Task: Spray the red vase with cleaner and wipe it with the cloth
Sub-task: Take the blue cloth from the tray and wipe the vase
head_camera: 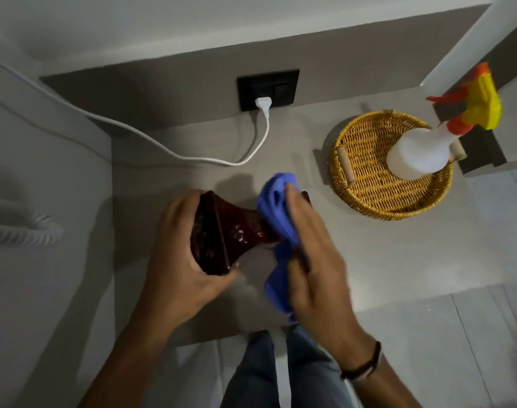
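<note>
The dark red vase (pixel 227 234) lies on its side above the grey counter, glossy with wet specks. My left hand (pixel 174 254) grips its wide flared end. My right hand (pixel 310 248) presses a blue cloth (pixel 276 213) around the vase's other end, which the cloth and hand hide. The white spray bottle (pixel 419 153) with a yellow and orange trigger head stands in the wicker basket (pixel 366 184) at the right, away from both hands.
A white cable (pixel 163 145) runs across the counter to a plug in the black wall socket (pixel 267 89). A coiled white hose (pixel 24 228) lies at the left. The counter's front edge is just below my hands; a dark block sits right of the basket.
</note>
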Available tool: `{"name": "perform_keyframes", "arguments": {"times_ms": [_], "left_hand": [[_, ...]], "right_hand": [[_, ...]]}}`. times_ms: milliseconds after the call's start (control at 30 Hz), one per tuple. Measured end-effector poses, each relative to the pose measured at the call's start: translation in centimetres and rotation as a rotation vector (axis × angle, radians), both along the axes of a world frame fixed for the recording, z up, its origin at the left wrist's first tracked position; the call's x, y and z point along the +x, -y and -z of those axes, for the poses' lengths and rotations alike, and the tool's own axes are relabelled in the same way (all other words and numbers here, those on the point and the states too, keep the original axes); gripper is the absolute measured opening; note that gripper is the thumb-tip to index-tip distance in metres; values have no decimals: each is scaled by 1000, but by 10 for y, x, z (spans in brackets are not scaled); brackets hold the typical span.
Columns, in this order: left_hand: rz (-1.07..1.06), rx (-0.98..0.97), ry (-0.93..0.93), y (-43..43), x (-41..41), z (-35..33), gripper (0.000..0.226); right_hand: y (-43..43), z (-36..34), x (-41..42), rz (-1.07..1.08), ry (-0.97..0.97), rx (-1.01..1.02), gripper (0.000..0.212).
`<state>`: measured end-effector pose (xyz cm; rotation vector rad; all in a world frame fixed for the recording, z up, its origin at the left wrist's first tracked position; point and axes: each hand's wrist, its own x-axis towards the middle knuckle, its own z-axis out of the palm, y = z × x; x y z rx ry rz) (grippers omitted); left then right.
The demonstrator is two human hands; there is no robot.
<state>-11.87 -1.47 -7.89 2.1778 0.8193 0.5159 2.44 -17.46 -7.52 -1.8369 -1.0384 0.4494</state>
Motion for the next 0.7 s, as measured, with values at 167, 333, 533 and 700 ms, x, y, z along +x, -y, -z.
{"name": "perform_keyframes", "arguments": {"times_ms": [167,333,533,700], "left_hand": [[7,-19,-13,2,-2,4,77],[-78,-80,-21,12,-16,5,101],[-73,-68,-51,11,-10,5,96],[-54,3,-35,6,-13,-1,90]], "right_hand": [[-19,12,-42,-247,214,-95,88],[-8,36,15,-152,412,-367,94],[-20,9,-40,-152,175,-145,74],[-7,22,-24,-295,138,-113,74]]}}
